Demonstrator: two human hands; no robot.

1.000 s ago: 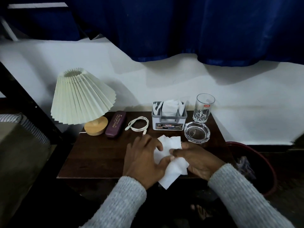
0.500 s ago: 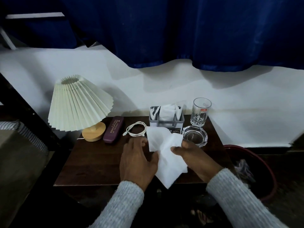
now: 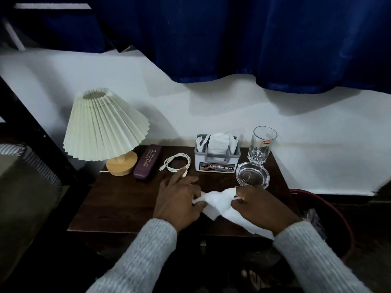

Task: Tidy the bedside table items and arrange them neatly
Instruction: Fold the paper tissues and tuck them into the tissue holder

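**Desk:** How far along is the tidying?

**Photographer:** Mostly done, I'd say. The lamp [image 3: 105,127], spectacle case [image 3: 147,161], coiled cable [image 3: 176,165], tissue holder [image 3: 216,159], glass [image 3: 261,145] and ashtray [image 3: 252,175] line the back of the tabletop [image 3: 127,199], mid-frame.

**Desk:** What remains?

**Photographer:** One loose tissue [image 3: 215,203], lower centre, near the front edge. The left hand [image 3: 179,199] pinches its left corner, and the right hand [image 3: 260,206] grips its crumpled right side.

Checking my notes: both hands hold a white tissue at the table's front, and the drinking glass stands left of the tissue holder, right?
No: the head view shows the drinking glass right of the tissue holder, not left. The left hand and right hand do hold the white tissue.
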